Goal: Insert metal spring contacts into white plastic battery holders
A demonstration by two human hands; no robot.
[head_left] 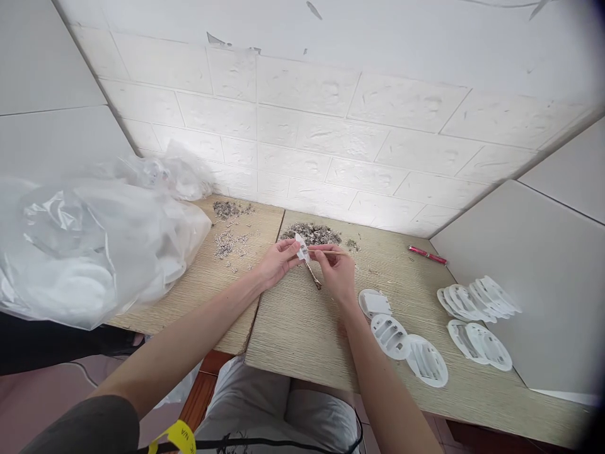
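Note:
Pinched in my left hand [278, 262] is a white plastic battery holder [302, 248], tilted up over the table. My right hand [338, 272] is closed around a thin wooden stick [331, 251], whose tip is at the holder's face. Just below the holder, a narrow brownish tool [314, 277] lies on the table; its kind is hard to make out. Behind both hands spreads a heap of small metal pieces [317, 233]. Near my right forearm rest several round white battery holders [389, 336], some overlapping.
Large clear plastic bags [99, 239] with white parts fill the left side. Smaller scatters of metal bits [230, 243] lie beside them. A red pen [427, 255] and more stacked white holders [477, 299] are at the right, by a grey panel [529, 265]. A white brick-patterned wall [302, 139] stands behind.

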